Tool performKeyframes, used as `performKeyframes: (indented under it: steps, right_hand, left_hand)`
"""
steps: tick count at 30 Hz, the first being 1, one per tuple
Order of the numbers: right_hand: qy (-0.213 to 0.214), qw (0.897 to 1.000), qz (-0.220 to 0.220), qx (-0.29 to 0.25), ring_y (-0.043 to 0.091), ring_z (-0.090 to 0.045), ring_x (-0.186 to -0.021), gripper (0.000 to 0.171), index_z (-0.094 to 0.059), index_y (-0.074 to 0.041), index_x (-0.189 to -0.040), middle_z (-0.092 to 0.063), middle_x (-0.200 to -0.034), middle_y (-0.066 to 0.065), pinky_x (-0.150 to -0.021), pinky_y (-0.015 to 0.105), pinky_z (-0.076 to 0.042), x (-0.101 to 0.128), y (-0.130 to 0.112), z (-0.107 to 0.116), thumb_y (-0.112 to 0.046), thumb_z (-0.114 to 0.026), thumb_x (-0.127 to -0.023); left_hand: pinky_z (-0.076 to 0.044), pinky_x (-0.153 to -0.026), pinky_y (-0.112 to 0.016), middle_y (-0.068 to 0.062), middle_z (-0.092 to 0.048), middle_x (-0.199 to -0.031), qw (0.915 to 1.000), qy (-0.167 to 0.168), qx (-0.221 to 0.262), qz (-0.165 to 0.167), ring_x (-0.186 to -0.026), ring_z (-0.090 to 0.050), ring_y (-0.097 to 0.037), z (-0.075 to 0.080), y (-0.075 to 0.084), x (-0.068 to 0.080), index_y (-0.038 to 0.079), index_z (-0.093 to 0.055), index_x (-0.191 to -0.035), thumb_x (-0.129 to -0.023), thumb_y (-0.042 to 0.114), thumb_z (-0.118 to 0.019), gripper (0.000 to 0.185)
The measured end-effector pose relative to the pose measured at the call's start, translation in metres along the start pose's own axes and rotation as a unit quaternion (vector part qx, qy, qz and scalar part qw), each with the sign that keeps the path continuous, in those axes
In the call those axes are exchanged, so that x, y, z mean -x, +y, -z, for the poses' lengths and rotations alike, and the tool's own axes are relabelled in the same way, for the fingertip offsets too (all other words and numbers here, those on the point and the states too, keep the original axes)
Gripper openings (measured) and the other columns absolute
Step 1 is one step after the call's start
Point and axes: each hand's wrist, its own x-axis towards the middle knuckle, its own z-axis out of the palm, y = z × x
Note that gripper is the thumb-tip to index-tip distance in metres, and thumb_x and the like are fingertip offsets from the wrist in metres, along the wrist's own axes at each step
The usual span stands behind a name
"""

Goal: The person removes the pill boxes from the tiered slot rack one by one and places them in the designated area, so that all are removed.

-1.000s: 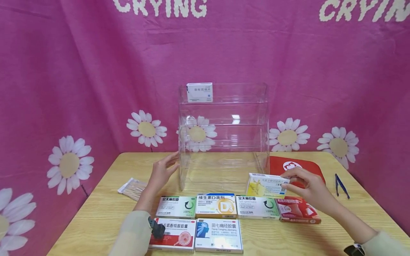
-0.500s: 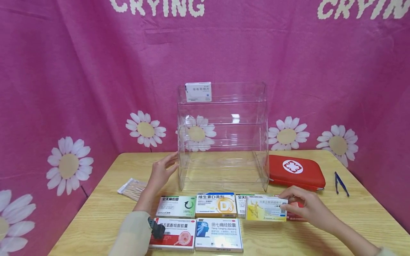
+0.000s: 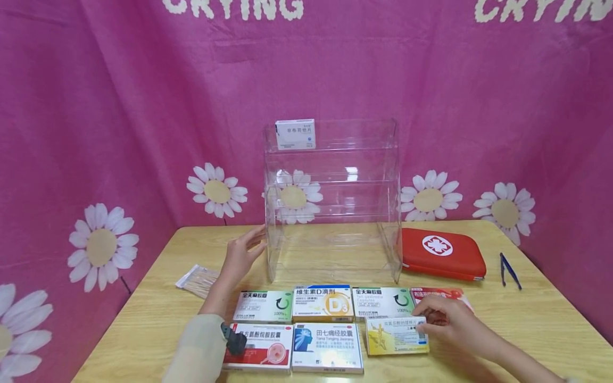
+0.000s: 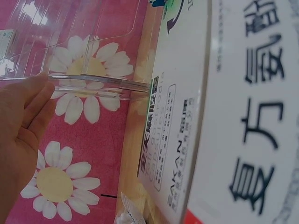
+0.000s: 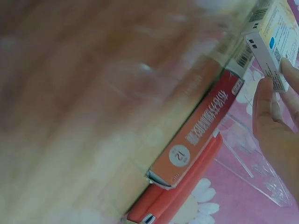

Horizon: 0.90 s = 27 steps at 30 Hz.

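Note:
My right hand pinches a yellow-and-white medicine box by its right end, low over the table in front of a green-and-white box. The right wrist view shows thumb and fingers on the end of that medicine box. My left hand has its fairly straight fingers against the left side of a clear tiered display rack. In the left wrist view the fingertips meet the edge of the rack. One white medicine box stands on the rack's top tier, at its left.
Several medicine boxes lie in rows before the rack, among them a vitamin D box, a red box, and a blue-and-white box. A red first-aid case, blue tweezers and a cotton swab packet lie around the rack.
My right hand has brought the yellow-and-white box toward me and down, from above the back row to beside the blue-and-white box. The left hand stays at the rack.

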Motion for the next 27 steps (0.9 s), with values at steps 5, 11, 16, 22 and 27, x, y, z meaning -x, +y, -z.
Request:
performKeyframes:
  steps: [5,11,16,22,27]
  right_hand:
    - [-0.024,0.999,-0.027,0.001,-0.005,-0.053,-0.077,0.014,-0.067,-0.019,-0.095,-0.066,-0.09,-0.008,-0.063,0.013,-0.054,-0.001,-0.003,-0.002,-0.022,-0.075,-0.084]
    - [-0.087,0.991,-0.097,0.017,-0.004,-0.051,-0.079,0.019,-0.069,-0.021,-0.099,-0.065,-0.094,-0.009,-0.066,0.011,-0.052,-0.004,-0.006,-0.002,-0.031,-0.075,-0.084]
    - [-0.091,0.991,-0.088,0.048,-0.004,-0.048,-0.076,0.02,-0.071,-0.019,-0.099,-0.063,-0.088,-0.012,-0.061,0.012,-0.046,-0.004,-0.008,-0.003,-0.03,-0.075,-0.083]
    - [-0.109,0.989,-0.076,0.061,-0.006,-0.045,-0.074,0.026,-0.072,-0.014,-0.102,-0.057,-0.082,-0.015,-0.057,0.013,-0.039,-0.002,-0.01,-0.008,-0.033,-0.074,-0.084]
    - [-0.103,0.989,-0.071,0.074,-0.006,-0.046,-0.075,0.027,-0.073,-0.01,-0.1,-0.064,-0.086,-0.012,-0.059,0.012,-0.041,-0.003,-0.011,-0.01,-0.031,-0.075,-0.083]
  left_hand:
    - [-0.057,-0.098,-0.041,-0.023,-0.067,-0.122,1.0,-0.005,0.002,0.003,-0.111,-0.067,-0.037,0.001,0.0,-0.001,-0.003,-0.057,-0.132,-0.088,-0.001,-0.067,0.045]
    - [-0.058,-0.096,-0.041,-0.024,-0.067,-0.122,1.0,-0.002,0.006,0.001,-0.111,-0.067,-0.038,0.001,0.002,0.001,-0.003,-0.057,-0.132,-0.088,-0.002,-0.067,0.046]
    - [-0.057,-0.097,-0.04,-0.023,-0.067,-0.123,0.9999,-0.002,0.01,0.008,-0.112,-0.067,-0.037,0.0,0.002,0.001,-0.002,-0.058,-0.132,-0.088,-0.002,-0.067,0.045]
    - [-0.057,-0.098,-0.041,-0.022,-0.067,-0.124,0.9999,-0.007,0.006,0.011,-0.113,-0.067,-0.036,0.0,0.002,0.001,-0.002,-0.058,-0.132,-0.089,-0.001,-0.067,0.045]
    - [-0.057,-0.098,-0.04,-0.022,-0.067,-0.124,0.9998,-0.007,0.007,0.015,-0.113,-0.067,-0.036,0.001,0.001,0.001,-0.001,-0.058,-0.133,-0.089,0.0,-0.067,0.045]
